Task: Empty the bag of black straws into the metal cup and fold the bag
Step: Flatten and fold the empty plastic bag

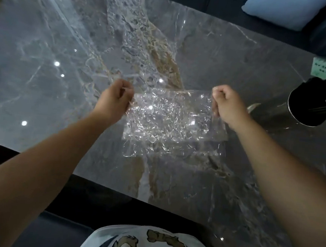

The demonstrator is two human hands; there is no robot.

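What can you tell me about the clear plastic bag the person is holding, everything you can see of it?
The plastic bag is clear, thin and heavily crinkled, glinting with reflected light. It looks empty and flattened, with no straws visible inside. It is stretched out roughly flat above the marble table, its lower part looking doubled over. The left hand pinches its upper left corner and the right hand pinches its upper right corner. It hangs left of the metal cup.

Bare forearms; pale shirt [146, 245] printed with tan and grey shapes.

Both hands [117, 97] [228, 105] raised, fingers curled (pinching).
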